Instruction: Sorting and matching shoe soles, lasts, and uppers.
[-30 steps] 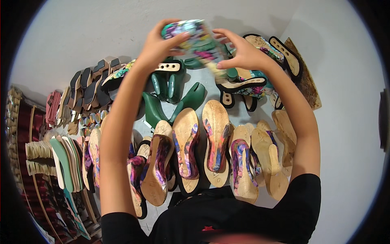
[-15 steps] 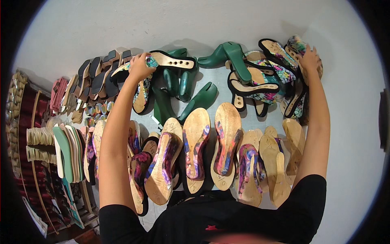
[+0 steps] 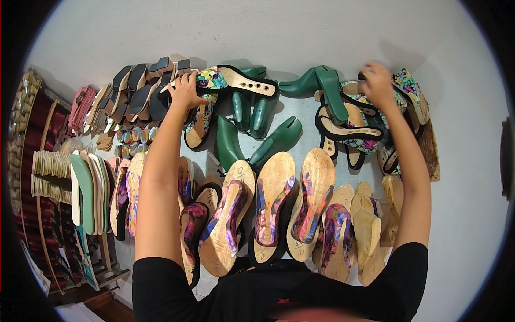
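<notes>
My left hand (image 3: 188, 93) has its fingers spread beside the flower-patterned heel of a wedge shoe sole (image 3: 252, 84) with dark round holes. Another flower-patterned wedge sole (image 3: 198, 127) stands below it. On the right, my right hand (image 3: 378, 86) is over a pile of similar wedge soles; its fingers are blurred by motion. A dark sole edge shows by its fingertips, but whether they hold it is unclear. Near this hand lie a flower-patterned wedge heel (image 3: 406, 80), a black-edged wedge sole (image 3: 348, 130) and a green shoe last (image 3: 331, 96).
More green shoe lasts (image 3: 276, 142) lie in the middle. Purple-patterned wooden wedge soles (image 3: 275, 198) line the near side. Left stand black platform soles (image 3: 138, 80), stacked pale insoles (image 3: 51, 163) and a green insole (image 3: 83, 190). A white wall (image 3: 300, 27) rises behind.
My right hand has come off the wedge sole at the far right and moved left over the pile. My left hand has shifted left off the patterned heel. The whole view has shifted slightly.
</notes>
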Available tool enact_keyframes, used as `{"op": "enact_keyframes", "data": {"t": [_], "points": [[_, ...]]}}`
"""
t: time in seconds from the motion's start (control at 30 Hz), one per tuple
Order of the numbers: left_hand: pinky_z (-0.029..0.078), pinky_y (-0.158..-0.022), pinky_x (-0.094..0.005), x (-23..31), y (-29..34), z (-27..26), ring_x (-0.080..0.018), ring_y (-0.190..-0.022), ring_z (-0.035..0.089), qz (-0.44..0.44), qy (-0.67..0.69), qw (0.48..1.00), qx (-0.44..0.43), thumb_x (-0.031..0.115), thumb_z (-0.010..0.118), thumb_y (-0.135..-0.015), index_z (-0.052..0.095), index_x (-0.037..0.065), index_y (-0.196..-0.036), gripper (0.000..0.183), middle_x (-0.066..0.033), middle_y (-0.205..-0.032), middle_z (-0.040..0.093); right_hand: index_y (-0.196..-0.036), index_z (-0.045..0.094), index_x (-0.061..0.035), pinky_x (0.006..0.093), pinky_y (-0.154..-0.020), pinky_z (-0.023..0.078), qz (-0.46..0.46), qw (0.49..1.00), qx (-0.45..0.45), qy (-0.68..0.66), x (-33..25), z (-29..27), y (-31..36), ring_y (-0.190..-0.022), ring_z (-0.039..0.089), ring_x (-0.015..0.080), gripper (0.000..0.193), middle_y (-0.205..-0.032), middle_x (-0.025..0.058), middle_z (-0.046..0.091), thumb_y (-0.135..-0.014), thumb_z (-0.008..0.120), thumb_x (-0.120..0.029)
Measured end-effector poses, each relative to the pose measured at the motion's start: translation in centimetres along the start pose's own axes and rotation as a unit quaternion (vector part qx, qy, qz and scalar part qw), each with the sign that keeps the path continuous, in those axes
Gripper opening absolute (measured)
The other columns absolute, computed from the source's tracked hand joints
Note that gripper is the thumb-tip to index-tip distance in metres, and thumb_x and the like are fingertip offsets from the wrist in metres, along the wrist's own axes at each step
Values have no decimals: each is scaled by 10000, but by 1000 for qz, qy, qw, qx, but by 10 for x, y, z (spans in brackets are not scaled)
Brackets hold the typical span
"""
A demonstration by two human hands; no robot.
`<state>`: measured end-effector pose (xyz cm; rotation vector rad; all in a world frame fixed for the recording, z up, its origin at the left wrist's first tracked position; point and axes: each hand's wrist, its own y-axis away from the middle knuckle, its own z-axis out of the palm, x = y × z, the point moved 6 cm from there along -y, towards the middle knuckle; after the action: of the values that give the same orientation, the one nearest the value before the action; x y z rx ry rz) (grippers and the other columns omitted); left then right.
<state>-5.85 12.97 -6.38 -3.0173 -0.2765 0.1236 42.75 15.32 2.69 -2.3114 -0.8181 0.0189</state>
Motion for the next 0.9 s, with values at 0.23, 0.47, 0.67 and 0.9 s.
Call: {"op": "enact_keyframes", "data": {"t": [0.23,0.47,0.67,0.9], "points": [[378,-820,-542,13,16,-13,-327,-1137,389,29,-73,995,64,382,809,-442,192,292,-1323,1080,-131,-1223,420,-1030,493,-79,397,-826,398,-124,978,-139,-98,-124,101,-63,-1001,461,291,420,-1074,122,473,-639,643,-116],[421,-780,-448,-14,-6,-16,-259,-1023,458,96,-58,990,84,236,758,-500,493,126,-1086,653,-51,-1054,513,-1171,386,2,427,-877,400,-50,924,-265,-271,-166,209,-72,-1056,450,366,720,-1113,196,459,-638,727,-341],[436,-769,-434,-15,-2,-45,-315,-935,523,97,54,984,140,237,700,-562,486,40,-996,522,-118,-974,531,-1128,408,23,412,-871,413,65,903,-404,-133,-201,216,-86,-1048,457,396,754,-1118,221,452,-607,746,-404],[423,-735,-331,-2,-14,-68,-270,-822,568,-18,359,928,101,341,624,-662,489,-47,-1003,534,-188,-867,583,-961,469,59,437,-746,468,39,948,-280,-149,-180,154,-95,-864,548,382,571,-989,233,487,-619,655,-359]]}}
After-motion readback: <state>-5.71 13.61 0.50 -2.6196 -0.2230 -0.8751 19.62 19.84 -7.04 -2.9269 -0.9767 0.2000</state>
